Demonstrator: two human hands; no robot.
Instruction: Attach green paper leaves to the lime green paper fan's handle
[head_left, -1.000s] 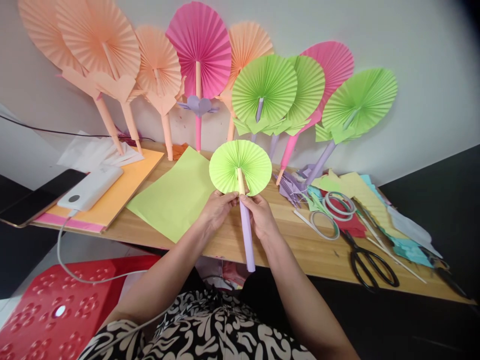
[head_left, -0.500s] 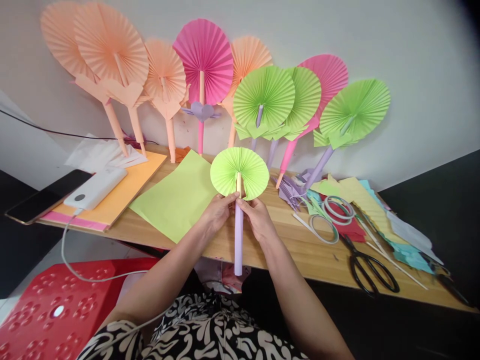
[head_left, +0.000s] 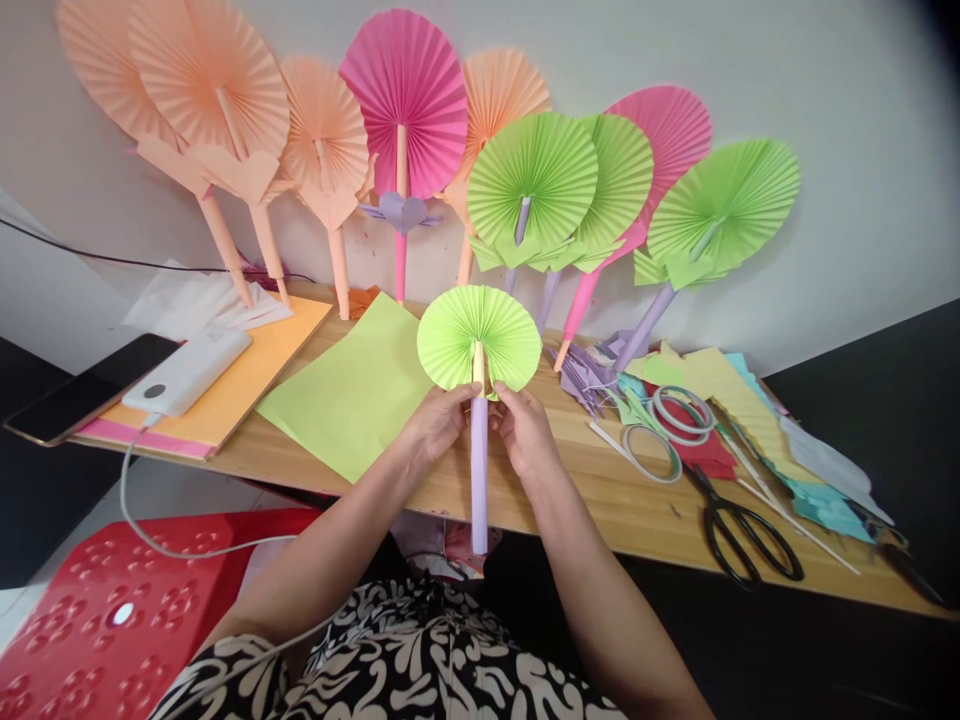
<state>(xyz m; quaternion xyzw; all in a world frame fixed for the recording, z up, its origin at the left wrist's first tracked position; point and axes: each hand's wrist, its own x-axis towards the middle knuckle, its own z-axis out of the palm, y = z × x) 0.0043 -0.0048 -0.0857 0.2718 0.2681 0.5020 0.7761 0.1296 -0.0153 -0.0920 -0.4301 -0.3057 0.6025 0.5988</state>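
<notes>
A light green pleated paper fan (head_left: 480,318) with a pale yellow stick and a lilac paper handle (head_left: 479,470) is held upright in front of me. My left hand (head_left: 442,418) pinches it where the stick meets the handle, thumb across the front. On the other side, my right hand (head_left: 523,418) closes its thumb and fingers on the lower right edge of the pleats. A narrow gap splits the pleats below the centre, beside the stick. Behind my left hand a sheet of green paper (head_left: 352,390) lies on the wooden table (head_left: 574,480).
Finished-looking orange, pink and green paper fans (head_left: 532,175) lean against the wall. Black scissors (head_left: 742,530), tape rolls (head_left: 679,415) and paper scraps lie to the right. A phone (head_left: 86,388) and a white power bank (head_left: 187,370) with a cable rest at left, above a red stool (head_left: 112,600).
My right thumb has moved from the top of the handle, up and right, to the lower right edge of the pleats. My left hand keeps its pinch. The view has shifted slightly.
</notes>
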